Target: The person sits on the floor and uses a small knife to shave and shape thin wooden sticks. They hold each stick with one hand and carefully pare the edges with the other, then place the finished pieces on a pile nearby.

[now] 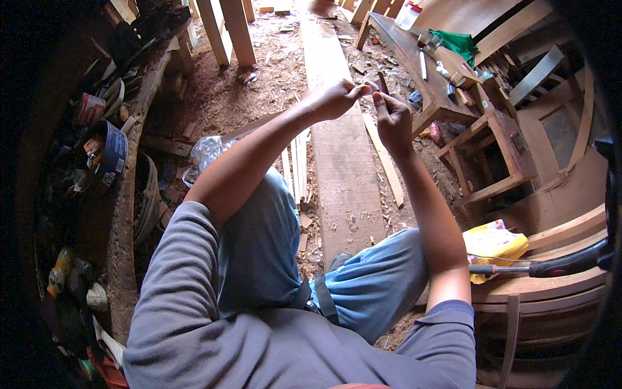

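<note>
Fingers [360, 91] of the bare left hand [332, 99] are drawn together in a narrow pinch, and they meet the bare right hand [393, 118], whose thumb is also bent in close. Between them the detail is too small to read: I cannot tell whether anything is held, or whether the slim dark shape above the right thumb is a raised finger.

The hands are raised over a long, flat, brown wooden plank [346, 172], which runs away from between the knees in blue jeans [259, 240]; the fingertips appear just outside its right edge. Shavings dot the near end of the plank. Thin pale wooden strips [297, 165] lie beside its left edge, a single pale wooden strip [386, 162] beside its right edge. A crumpled clear plastic bag [208, 152] lies farther left, on the shaving-strewn brown floor [272, 71].

Off to the right stands a brown wooden desk [403, 50]. A clear container with a red lid [408, 16] is at its far end, a crumpled green cloth [457, 44] along its right edge, and a small blue cylinder [451, 91] near its closest edge. Nearer the body, a yellow plastic packet [502, 246] rests on curved wooden slats [551, 285].
</note>
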Action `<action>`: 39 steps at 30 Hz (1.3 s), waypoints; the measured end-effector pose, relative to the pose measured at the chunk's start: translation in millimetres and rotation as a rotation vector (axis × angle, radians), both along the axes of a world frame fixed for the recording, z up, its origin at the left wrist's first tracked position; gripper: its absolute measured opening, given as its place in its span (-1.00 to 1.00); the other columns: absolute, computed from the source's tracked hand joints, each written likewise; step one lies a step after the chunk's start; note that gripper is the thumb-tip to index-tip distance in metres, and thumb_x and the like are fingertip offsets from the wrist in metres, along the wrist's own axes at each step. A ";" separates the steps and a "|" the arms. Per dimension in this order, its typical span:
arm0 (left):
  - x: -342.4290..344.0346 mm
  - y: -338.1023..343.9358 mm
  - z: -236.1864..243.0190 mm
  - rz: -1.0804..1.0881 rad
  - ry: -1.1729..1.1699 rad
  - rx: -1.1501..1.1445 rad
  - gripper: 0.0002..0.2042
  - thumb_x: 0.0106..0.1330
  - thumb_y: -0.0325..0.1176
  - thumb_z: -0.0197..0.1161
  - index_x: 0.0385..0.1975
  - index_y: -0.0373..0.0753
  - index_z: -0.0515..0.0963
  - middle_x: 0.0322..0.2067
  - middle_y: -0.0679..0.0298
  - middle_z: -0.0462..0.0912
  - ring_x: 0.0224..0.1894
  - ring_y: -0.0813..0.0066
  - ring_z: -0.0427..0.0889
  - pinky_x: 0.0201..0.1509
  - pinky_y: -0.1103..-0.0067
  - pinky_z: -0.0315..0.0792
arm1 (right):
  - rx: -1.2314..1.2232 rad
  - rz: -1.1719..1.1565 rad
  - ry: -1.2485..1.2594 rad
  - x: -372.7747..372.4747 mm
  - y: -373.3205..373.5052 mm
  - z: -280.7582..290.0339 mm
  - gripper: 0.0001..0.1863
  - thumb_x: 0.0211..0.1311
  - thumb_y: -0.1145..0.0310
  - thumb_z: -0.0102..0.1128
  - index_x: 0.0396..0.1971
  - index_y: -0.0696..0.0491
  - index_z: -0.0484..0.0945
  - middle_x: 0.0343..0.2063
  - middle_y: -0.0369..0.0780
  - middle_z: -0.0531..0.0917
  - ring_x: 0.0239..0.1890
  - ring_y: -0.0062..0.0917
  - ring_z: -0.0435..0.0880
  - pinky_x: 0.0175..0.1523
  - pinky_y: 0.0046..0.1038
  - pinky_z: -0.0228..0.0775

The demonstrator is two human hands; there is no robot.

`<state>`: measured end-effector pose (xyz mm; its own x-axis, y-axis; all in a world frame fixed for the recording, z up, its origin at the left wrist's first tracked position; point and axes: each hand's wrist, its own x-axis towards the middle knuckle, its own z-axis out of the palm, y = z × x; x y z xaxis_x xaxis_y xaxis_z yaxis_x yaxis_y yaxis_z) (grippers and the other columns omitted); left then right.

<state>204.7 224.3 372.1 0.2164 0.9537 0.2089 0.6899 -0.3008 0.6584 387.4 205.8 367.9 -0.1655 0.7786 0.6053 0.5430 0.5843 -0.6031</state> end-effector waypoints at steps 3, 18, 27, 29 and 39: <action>1.6 1.5 0.1 0.047 -0.036 0.002 -0.33 0.44 0.28 -0.05 -0.31 -0.33 0.67 -0.62 0.07 0.61 -0.55 0.34 0.54 -0.37 0.33 0.45 | -0.007 -0.007 -0.013 0.1 -0.2 0.7 -0.70 0.42 0.22 0.11 -0.18 0.14 0.70 -0.56 -0.10 0.49 -0.45 -0.31 0.52 -0.29 -0.31 0.31; -1.2 1.4 2.9 0.042 -0.021 -0.022 -0.29 0.42 0.31 -0.04 -0.35 -0.38 0.65 -0.63 0.03 0.58 -0.55 0.35 0.52 -0.38 0.35 0.45 | 0.036 0.006 0.001 -1.2 -0.6 -0.8 -0.68 0.42 0.21 0.10 -0.24 0.16 0.70 -0.59 -0.10 0.46 -0.46 -0.31 0.50 -0.31 -0.32 0.30; -1.4 -1.5 4.8 0.051 -0.020 0.047 -0.26 0.42 0.32 -0.05 -0.41 -0.41 0.64 -0.62 0.01 0.59 -0.54 0.28 0.55 -0.36 0.34 0.46 | -0.017 0.014 0.023 -1.8 -3.1 2.8 -0.71 0.41 0.28 0.14 -0.27 0.22 0.69 -0.55 -0.17 0.47 -0.42 -0.43 0.46 -0.28 -0.38 0.25; -1.2 -1.2 5.5 0.015 0.015 0.051 -0.25 0.40 0.34 -0.05 -0.43 -0.41 0.63 -0.62 0.02 0.60 -0.52 0.29 0.58 -0.36 0.34 0.46 | -0.001 0.018 0.042 -2.2 -2.3 1.9 -0.71 0.41 0.28 0.14 -0.26 0.22 0.69 -0.54 -0.17 0.47 -0.41 -0.43 0.47 -0.27 -0.38 0.25; -2.2 2.2 3.3 0.013 0.010 0.011 -0.26 0.40 0.36 -0.07 -0.30 -0.36 0.66 -0.66 0.08 0.57 -0.55 0.38 0.53 -0.37 0.37 0.45 | 0.002 0.022 0.024 -1.6 0.0 -2.0 -0.73 0.40 0.29 0.17 -0.21 0.20 0.69 -0.52 -0.19 0.49 -0.41 -0.44 0.47 -0.27 -0.40 0.26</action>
